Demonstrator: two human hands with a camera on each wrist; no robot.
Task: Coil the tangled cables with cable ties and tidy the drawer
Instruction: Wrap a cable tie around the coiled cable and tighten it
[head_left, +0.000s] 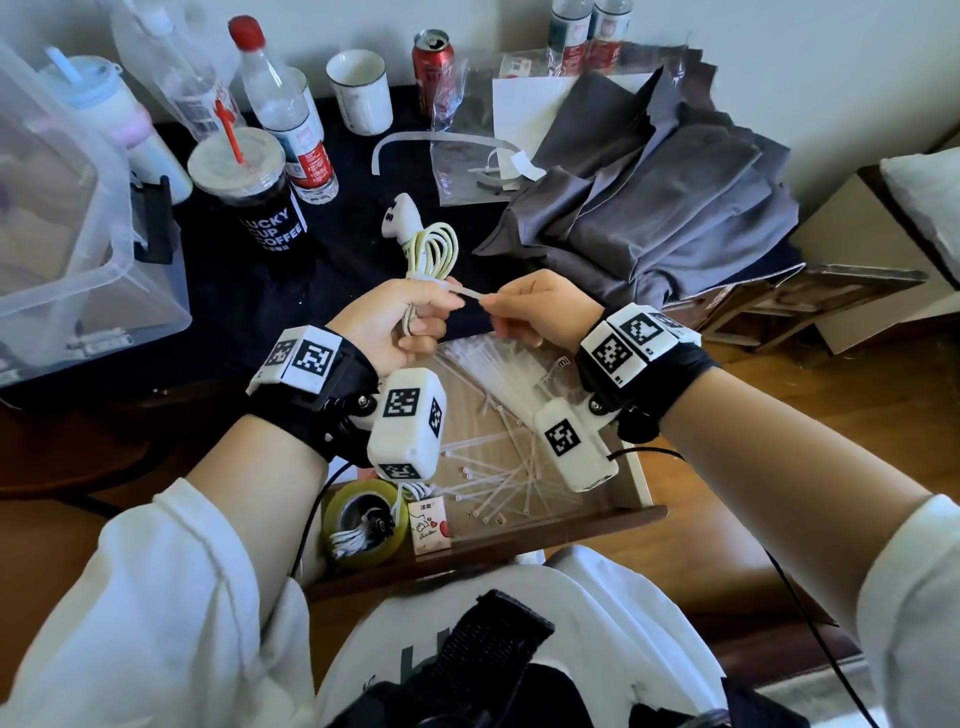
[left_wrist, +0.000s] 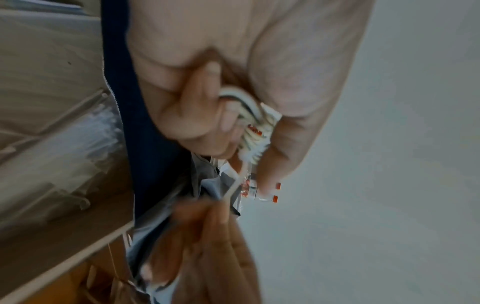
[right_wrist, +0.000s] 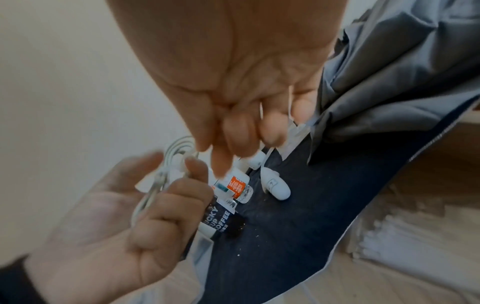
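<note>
While the clear plastic storage box (head_left: 78, 218) stands at the far left of the dark surface (head_left: 363, 260), a black "LUCKY CUP COFFEE" cup (head_left: 254, 202) with a red straw stands just right of it. Right of that, nearer the viewer, the left hand (head_left: 389, 327) has its fingers (left_wrist: 192, 123) curled around a coiled white cable (head_left: 428, 254), whose loops rise above the fist. A white plastic cable tie (head_left: 470, 294) wraps the coil; its tail runs right into the right hand (head_left: 535, 312), whose fingers (right_wrist: 241, 131) pinch it. Below both hands, the open wooden drawer (head_left: 639, 478) holds loose white cable ties (head_left: 498, 483) and a roll of yellowish tape (head_left: 363, 522). At far right lies folded grey fabric (head_left: 665, 192).
</note>
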